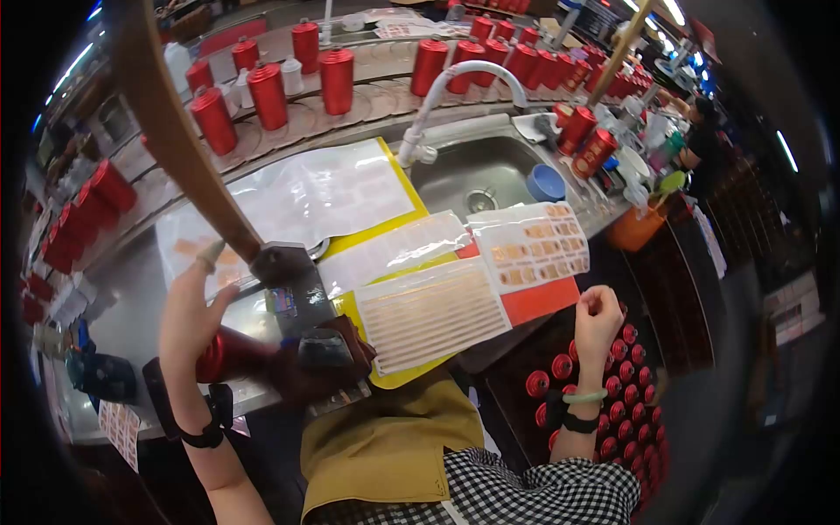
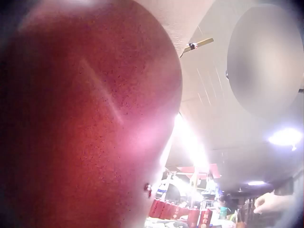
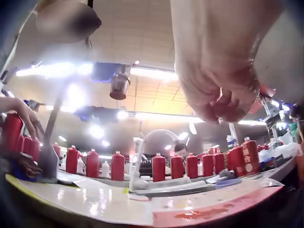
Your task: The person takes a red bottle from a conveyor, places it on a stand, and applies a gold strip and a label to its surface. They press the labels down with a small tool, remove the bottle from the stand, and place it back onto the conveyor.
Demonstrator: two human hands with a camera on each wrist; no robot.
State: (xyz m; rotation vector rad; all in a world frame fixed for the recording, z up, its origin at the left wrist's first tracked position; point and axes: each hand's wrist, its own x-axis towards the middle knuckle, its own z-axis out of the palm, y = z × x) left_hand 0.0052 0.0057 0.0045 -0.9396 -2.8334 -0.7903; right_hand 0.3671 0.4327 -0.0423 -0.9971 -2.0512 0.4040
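Note:
My left hand (image 1: 188, 319) is at the left of the bench, fingers extended and thumb apart, with a pale cover on one fingertip. Beside and below it lies a glossy red bottle (image 1: 229, 354), its far end blurred against a dark stand with brown cloth (image 1: 359, 341). In the left wrist view the bottle (image 2: 95, 118) fills most of the picture, close to the palm. My right hand (image 1: 599, 319) hovers right of the label sheets, fingers curled and thumb meeting the forefinger; no object shows between them. Closest to it is a sheet of orange-brown labels (image 1: 534, 249).
A striped sheet (image 1: 433, 315) lies on a yellow board (image 1: 354, 306). A wooden post (image 1: 188, 140) rises at left. Behind are a sink (image 1: 481, 166) with a white faucet (image 1: 429, 109) and a conveyor with red bottles (image 1: 337, 83). Several red bottles (image 1: 538, 382) stand low at right.

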